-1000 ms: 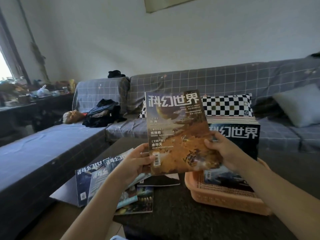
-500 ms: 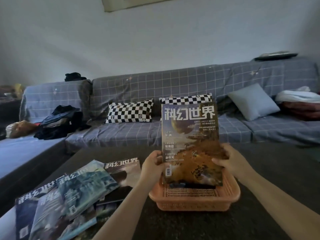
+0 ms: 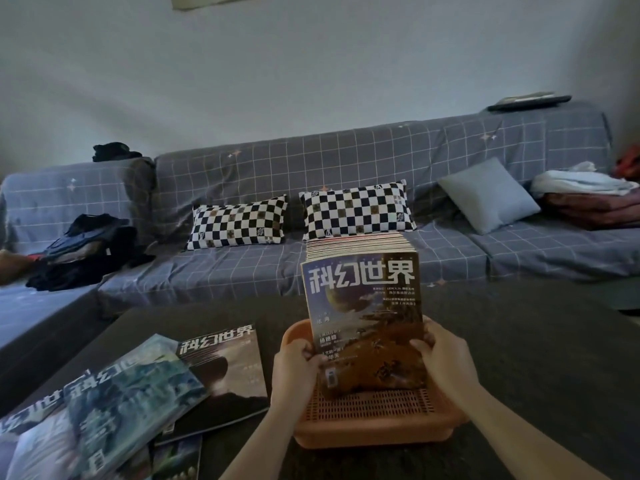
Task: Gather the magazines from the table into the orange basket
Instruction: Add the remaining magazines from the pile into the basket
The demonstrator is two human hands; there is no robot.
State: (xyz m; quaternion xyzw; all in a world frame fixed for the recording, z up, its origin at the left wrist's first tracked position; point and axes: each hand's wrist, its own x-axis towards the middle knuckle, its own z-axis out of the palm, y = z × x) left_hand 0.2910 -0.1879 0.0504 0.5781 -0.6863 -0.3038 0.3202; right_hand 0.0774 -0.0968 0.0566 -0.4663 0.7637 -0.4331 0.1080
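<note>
I see dark, matte low table (image 3: 519, 341) filling lower part of view. Orange plastic basket with slotted wall (image 3: 374, 424) stands directly on it, near front edge, right of centre. On left part I see loose fanned pile of glossy magazines with white Chinese titles (image 3: 138, 393), overlapping, lying flat; top one bluish, another dark (image 3: 225, 368) just beside basket, not touching as far as I can tell. Lowest magazines blurred.
</note>
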